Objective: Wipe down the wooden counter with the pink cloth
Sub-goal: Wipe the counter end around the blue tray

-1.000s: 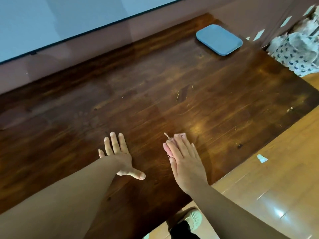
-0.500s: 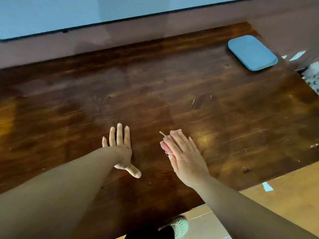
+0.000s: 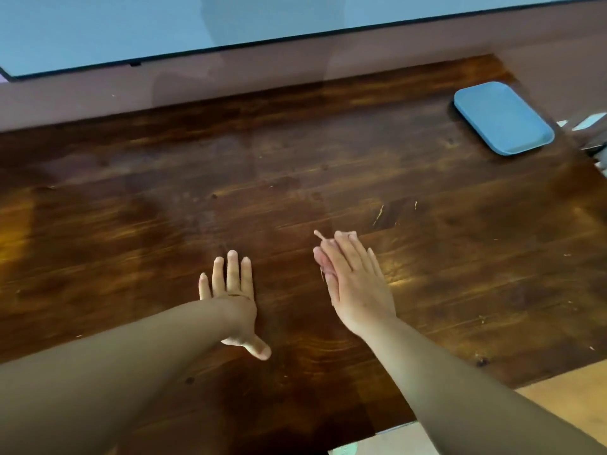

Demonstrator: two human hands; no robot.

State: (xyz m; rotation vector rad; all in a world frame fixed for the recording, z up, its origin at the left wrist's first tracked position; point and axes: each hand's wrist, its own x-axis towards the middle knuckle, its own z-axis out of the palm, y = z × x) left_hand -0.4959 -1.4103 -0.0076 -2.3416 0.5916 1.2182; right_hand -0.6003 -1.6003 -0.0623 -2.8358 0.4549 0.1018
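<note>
Pink cloth (image 3: 323, 262), dark-brown counter (image 3: 295, 198), blue tray (image 3: 502, 118)

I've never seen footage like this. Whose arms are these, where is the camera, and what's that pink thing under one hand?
There is no machine here: a person wears a wide-angle camera on the head, looking forward and down at their own arms. The left hand rests flat, fingers straight, on the wooden counter. The right hand presses a pink cloth against the wood with straight fingers; only the cloth's edge peeks out beside them. A blue tray sits at the counter's far right corner. Small pale specks lie scattered on the wood.
</note>
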